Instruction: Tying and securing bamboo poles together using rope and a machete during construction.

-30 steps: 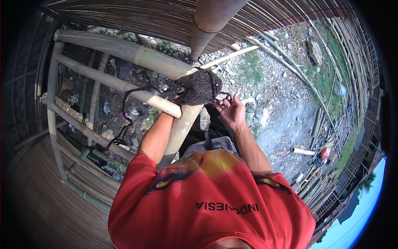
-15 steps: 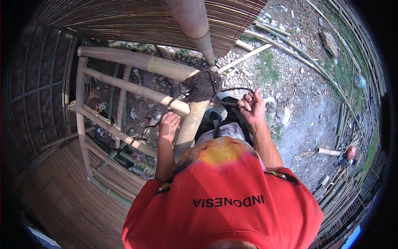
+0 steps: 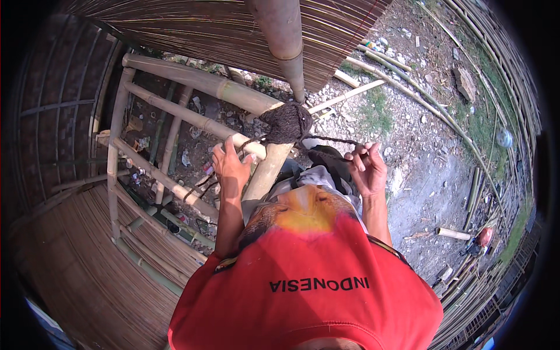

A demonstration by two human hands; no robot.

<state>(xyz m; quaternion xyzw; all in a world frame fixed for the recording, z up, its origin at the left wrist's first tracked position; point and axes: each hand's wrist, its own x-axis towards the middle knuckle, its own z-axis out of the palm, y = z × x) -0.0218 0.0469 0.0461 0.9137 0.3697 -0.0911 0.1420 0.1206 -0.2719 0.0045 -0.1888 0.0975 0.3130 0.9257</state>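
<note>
Two bare hands are working at a dark rope lashing [image 3: 286, 122] that is binding a bamboo joint, seen from above the person's red shirt [image 3: 309, 280]. The lashing is sitting where an upright bamboo post [image 3: 284, 41] is meeting a horizontal bamboo pole [image 3: 198, 81] and a slanting pole [image 3: 265, 172], just ahead of the person's chest.

The left hand [image 3: 230, 169] is resting with fingers spread wide on the end of a second horizontal pole [image 3: 192, 119], just beside the lashing; a loose dark cord [image 3: 201, 186] is hanging below this hand, and whether the hand is gripping it cannot be told. The right hand [image 3: 367, 169] is curling its fingers around a taut strand of dark rope [image 3: 332, 140] that is running across from the lashing.

Thatched roofing [image 3: 192, 29] is covering the upper part of the view, and a woven bamboo floor [image 3: 76, 274] is lying at the lower left. Beneath the frame, stony ground [image 3: 420, 146] is showing scattered litter: a small pale wrapper [image 3: 186, 157] is lying between the poles, and a reddish rounded object [image 3: 484, 236] is lying far right beside a short cut length of bamboo [image 3: 454, 233]. Long bamboo canes [image 3: 408, 87] are lying across the ground at the upper right.
</note>
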